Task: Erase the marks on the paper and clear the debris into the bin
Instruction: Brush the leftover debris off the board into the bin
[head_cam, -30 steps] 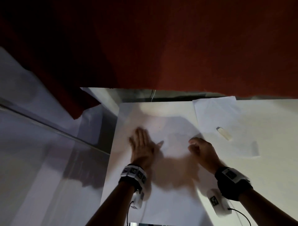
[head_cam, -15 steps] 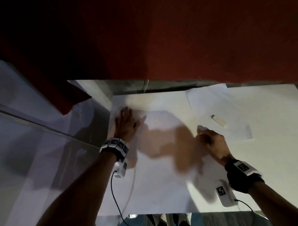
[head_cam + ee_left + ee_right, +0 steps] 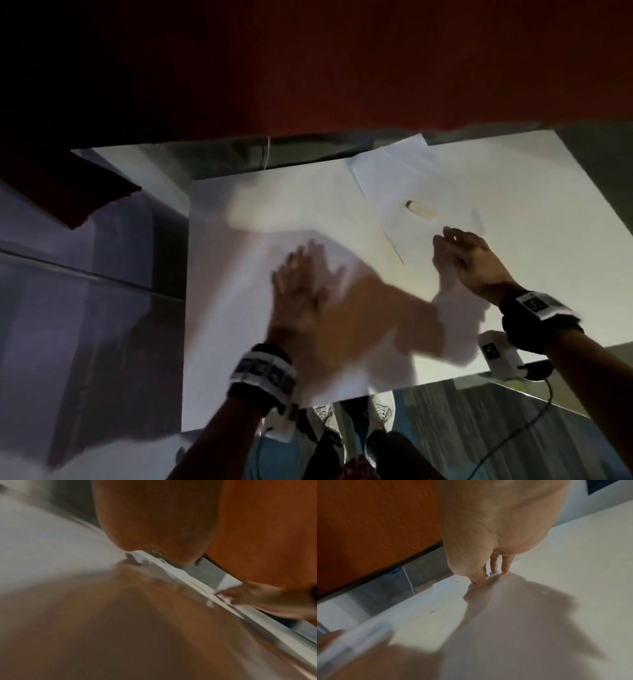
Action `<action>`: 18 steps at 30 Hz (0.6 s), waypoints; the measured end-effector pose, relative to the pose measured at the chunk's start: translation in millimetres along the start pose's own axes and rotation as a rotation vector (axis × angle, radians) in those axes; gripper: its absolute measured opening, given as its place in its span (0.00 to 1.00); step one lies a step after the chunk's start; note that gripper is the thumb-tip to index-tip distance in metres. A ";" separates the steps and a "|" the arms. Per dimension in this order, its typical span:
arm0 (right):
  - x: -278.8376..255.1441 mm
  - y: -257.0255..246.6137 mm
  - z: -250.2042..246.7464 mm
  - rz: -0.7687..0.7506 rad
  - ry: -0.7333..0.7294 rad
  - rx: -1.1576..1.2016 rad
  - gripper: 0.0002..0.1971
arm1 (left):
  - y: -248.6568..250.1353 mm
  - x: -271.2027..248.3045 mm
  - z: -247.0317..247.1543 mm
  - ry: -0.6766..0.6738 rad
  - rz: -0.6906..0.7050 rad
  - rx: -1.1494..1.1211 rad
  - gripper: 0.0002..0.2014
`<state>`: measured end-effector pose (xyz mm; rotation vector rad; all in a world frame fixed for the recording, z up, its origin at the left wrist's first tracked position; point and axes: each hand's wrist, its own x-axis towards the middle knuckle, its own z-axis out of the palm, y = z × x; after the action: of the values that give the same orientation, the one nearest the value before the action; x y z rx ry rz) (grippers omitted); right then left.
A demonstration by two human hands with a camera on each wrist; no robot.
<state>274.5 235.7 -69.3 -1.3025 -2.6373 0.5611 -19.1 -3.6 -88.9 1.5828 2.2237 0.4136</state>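
Observation:
A large white paper sheet (image 3: 236,308) lies on the left half of the white table (image 3: 520,185). My left hand (image 3: 301,281) lies flat on it with straight fingers, blurred by motion; its palm (image 3: 154,520) fills the left wrist view. My right hand (image 3: 459,253) stands to the right with its fingertips (image 3: 505,569) touching the table surface and holding nothing. A small pale eraser (image 3: 421,209) lies on a second, smaller sheet (image 3: 383,178) just beyond the right hand. No marks or debris can be made out.
A dark red panel (image 3: 342,68) rises behind the table. Grey surfaces (image 3: 85,308) lie left of the table's edge. The table's front edge runs just below my wrists, with shoes (image 3: 380,407) on the floor beneath and a cable (image 3: 534,421) hanging from the right wrist.
My left hand swept from the sheet's left edge back toward its middle, staying flat. My right hand shifted slightly right, closer to the eraser's sheet. The head view has tilted down.

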 end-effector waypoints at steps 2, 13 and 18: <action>0.4 22.8 -0.8 0.038 -0.037 -0.064 0.29 | -40.6 -19.2 -14.4 0.028 -0.153 0.033 0.38; -46.1 -3.9 13.5 -0.097 0.153 0.148 0.24 | 123.7 -32.7 75.2 -0.081 -0.112 0.081 0.48; -68.6 -6.5 16.4 -0.078 0.217 0.186 0.25 | 92.7 -57.6 44.2 0.033 -0.222 0.011 0.44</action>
<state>307.0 173.6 -79.5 -1.1323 -2.3860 0.6002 95.8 -27.4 -79.0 1.3234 2.3980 0.3660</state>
